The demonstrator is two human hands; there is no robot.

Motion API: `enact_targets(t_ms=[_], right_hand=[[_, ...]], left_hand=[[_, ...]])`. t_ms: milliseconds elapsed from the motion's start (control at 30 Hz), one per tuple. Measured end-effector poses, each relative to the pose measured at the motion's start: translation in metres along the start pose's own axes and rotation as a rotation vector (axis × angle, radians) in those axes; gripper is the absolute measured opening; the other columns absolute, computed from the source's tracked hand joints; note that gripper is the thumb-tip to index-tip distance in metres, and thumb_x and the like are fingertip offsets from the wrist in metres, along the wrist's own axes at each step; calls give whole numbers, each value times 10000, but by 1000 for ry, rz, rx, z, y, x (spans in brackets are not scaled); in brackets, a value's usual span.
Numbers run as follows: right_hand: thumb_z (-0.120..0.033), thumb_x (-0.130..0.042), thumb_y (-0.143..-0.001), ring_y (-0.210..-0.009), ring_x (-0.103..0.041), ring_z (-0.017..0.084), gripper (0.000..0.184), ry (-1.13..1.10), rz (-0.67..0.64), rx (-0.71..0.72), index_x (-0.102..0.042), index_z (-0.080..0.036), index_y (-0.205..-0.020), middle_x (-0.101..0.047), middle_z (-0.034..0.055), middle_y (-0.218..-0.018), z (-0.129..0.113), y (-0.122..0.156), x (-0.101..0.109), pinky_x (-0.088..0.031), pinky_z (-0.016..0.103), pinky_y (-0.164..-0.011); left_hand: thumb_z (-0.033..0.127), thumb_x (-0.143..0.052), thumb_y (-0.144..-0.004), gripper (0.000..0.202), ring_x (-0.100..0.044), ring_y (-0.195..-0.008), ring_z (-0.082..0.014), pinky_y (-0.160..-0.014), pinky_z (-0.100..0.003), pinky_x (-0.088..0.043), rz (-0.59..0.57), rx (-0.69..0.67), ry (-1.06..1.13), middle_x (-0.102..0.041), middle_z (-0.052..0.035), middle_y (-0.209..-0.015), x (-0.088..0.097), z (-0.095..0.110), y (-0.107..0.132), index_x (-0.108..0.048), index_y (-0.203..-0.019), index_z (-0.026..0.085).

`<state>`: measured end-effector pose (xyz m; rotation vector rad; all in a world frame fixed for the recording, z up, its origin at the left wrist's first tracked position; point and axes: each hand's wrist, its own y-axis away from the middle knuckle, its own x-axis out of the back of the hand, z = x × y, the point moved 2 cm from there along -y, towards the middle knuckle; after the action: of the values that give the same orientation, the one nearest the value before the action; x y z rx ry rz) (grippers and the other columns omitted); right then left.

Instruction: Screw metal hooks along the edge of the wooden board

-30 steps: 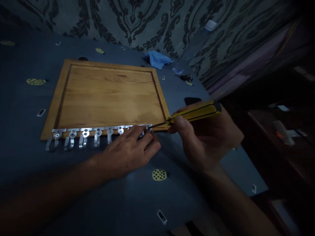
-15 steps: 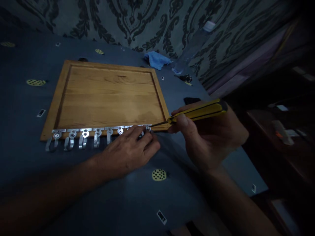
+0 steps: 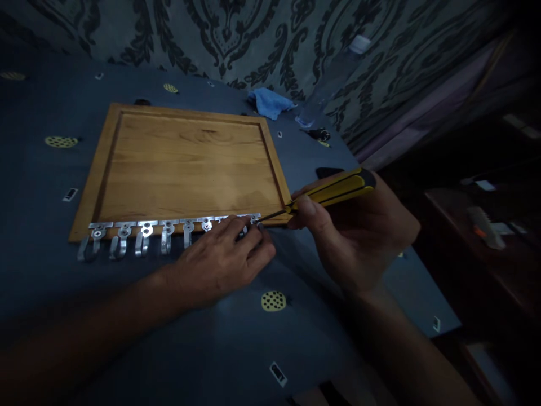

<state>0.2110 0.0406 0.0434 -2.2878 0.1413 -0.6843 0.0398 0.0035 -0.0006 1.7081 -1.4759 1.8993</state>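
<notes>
A wooden board with a raised rim lies on a blue cloth. Along its near edge runs a metal hook rail with several hooks hanging over the edge. My left hand lies on the right end of the rail, fingers pressed down on it and covering the last hooks. My right hand is closed round a yellow and black screwdriver, whose thin tip touches the rail's right end just beyond my left fingertips.
A blue cloth rag, a clear plastic bottle and a small dark object lie behind the board near the patterned wall. A dark flat thing sits right of the board. The table edge drops off at right.
The screwdriver handle has shifted slightly in my right hand, rising then dropping back, its tip staying at the rail's end. My left hand has not moved.
</notes>
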Motion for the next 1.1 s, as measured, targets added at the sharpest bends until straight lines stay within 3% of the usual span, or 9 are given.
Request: enact_targets(t_ms=[367, 600, 833, 933, 1100], right_hand=[[-279, -739, -904, -789, -727, 195, 163, -120, -151, -36, -732, -328, -1059, -750, -5, -936, -5, 4, 2, -645, 324, -634], [-275, -735, -907, -766, -731, 188, 172, -148, -169, -55, -735, -311, -1075, -764, -6, -961, -6, 2, 2, -644, 331, -650], [-301, -787, -865, -564, -621, 131, 98, -158, -86, -83, -690, -286, -867, -668, -41, -746, -2, -3, -2, -569, 283, -524], [-319, -793, -859, -555, -619, 130, 106, -195, -103, -111, -692, -288, -873, -653, -48, -720, -2, -4, -3, -571, 277, -524], [-291, -756, -886, -585, -671, 132, 154, -246, -211, -166, -745, -315, -1038, -719, -27, -889, -3, -8, 3, -595, 293, -571]], left_hand=[[79, -453, -1005, 217, -720, -964, -255, -881, -386, -613, -34, -6, -10, -731, -125, -1009, 0, 0, -1, -644, -1107, 87], [90, -474, -1004, 202, -727, -960, -256, -877, -379, -620, -15, -5, -18, -736, -120, -993, 0, 0, -1, -648, -1106, 81], [92, -460, -1005, 206, -734, -992, -280, -914, -402, -616, 9, 10, -16, -744, -124, -1005, 1, 0, -1, -642, -1100, 76], [89, -464, -1000, 200, -735, -982, -276, -913, -395, -615, 12, 9, -19, -744, -119, -993, 1, 0, -1, -643, -1087, 80], [85, -477, -993, 200, -727, -1012, -284, -931, -407, -610, -12, 2, -21, -738, -121, -1022, 1, 0, 0, -629, -1121, 68]])
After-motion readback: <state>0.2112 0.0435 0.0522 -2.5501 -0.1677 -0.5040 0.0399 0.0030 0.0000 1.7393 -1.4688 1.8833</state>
